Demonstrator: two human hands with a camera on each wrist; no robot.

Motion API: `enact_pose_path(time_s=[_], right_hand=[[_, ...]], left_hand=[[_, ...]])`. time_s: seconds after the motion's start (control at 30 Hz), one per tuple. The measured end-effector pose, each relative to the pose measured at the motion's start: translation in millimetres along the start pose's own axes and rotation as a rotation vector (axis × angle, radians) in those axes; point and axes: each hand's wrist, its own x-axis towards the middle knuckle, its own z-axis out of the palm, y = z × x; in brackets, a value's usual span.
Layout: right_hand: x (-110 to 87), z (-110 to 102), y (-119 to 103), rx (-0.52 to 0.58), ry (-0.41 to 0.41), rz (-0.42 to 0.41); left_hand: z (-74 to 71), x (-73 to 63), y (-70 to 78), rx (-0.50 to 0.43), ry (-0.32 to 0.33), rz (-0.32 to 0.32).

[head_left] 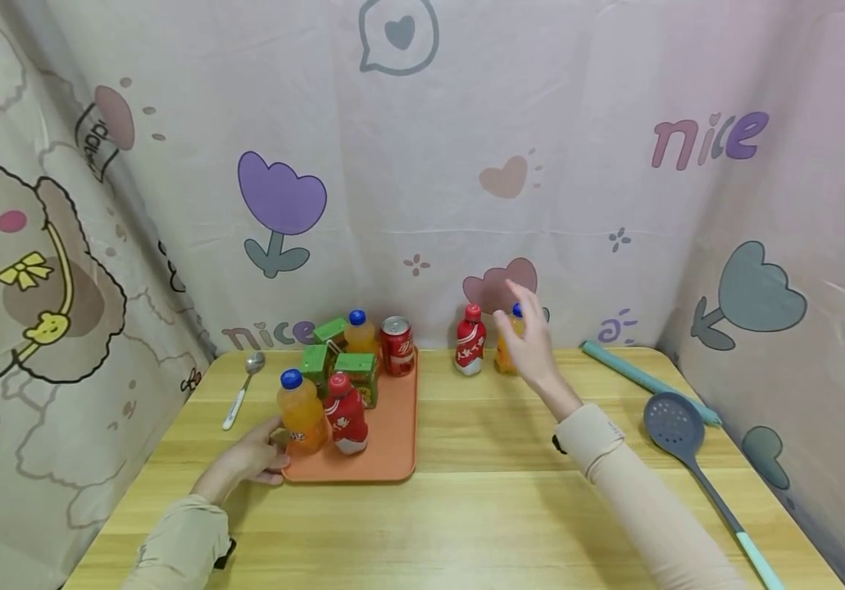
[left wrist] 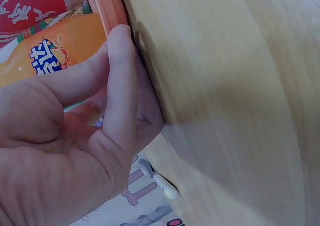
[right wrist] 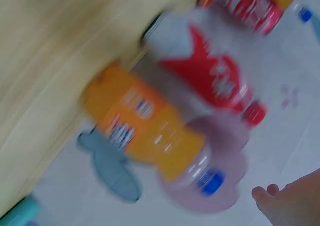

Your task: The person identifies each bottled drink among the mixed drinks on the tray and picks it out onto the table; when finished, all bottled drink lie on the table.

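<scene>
At the left side of an orange tray (head_left: 392, 459), my left hand (head_left: 254, 456) grips the rim, with fingers (left wrist: 122, 75) along the outer wall. Beside that hand on the tray stand an orange soda bottle with a blue cap (head_left: 302, 422) and a red-labelled bottle (head_left: 348, 422). My right hand (head_left: 531, 348) is raised with fingers extended and holds nothing. It partly covers another orange soda bottle (right wrist: 145, 121) at the back of the table. A second red-labelled bottle (head_left: 470, 344) stands just left of that one.
Several green boxes (head_left: 356, 370), a further orange bottle (head_left: 360, 334) and a red can (head_left: 397, 348) occupy the tray's back. A spoon (head_left: 243, 393) lies left of it. On the right lie a slotted ladle (head_left: 676, 424) and a teal rod (head_left: 647, 381). Printed curtains (head_left: 422, 164) surround the table.
</scene>
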Motion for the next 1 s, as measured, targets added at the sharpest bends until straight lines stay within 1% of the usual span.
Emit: enact_pose_path(time_s=[0.17,0.27,0.37,0.43,0.57,0.67,0.73,0.9,1.0], right_hand=[[-11.2,29,-18,-0.018,-0.09,-0.114],[-18.2,44,-27,-0.043,-0.159,-0.149],[-25.4,59,-33,-0.067,-0.233,-0.166],[-30.2,68,-38,-0.079,-0.293,-0.176],[-38.7,87,-47,-0.084,-0.44,-0.183],[-44.9,100,-53,-0.087,-0.522,-0.182],[-48.9,107,-56,-0.083,-0.55,-0.195],[-59.4,123,-59,-0.107,-0.611,-0.189],[-66.1,132,-59,-0.109,-0.651,-0.185]], left_hand=[[0.7,0.4,-0.4,0.0,-0.002,0.003],[0.7,0.4,0.6,0.008,-0.003,0.005],[0.8,0.5,1.1,0.014,-0.002,0.007],[0.5,0.4,1.1,0.018,-0.002,0.01],[-0.9,-0.4,1.3,0.017,0.001,0.011],[-1.5,-0.3,0.7,0.011,0.0,0.01],[-1.4,0.2,0.2,0.008,-0.002,0.008],[-0.8,-0.1,-0.2,0.013,-0.006,0.01],[0.5,-1.0,-0.3,0.013,0.003,0.01]])
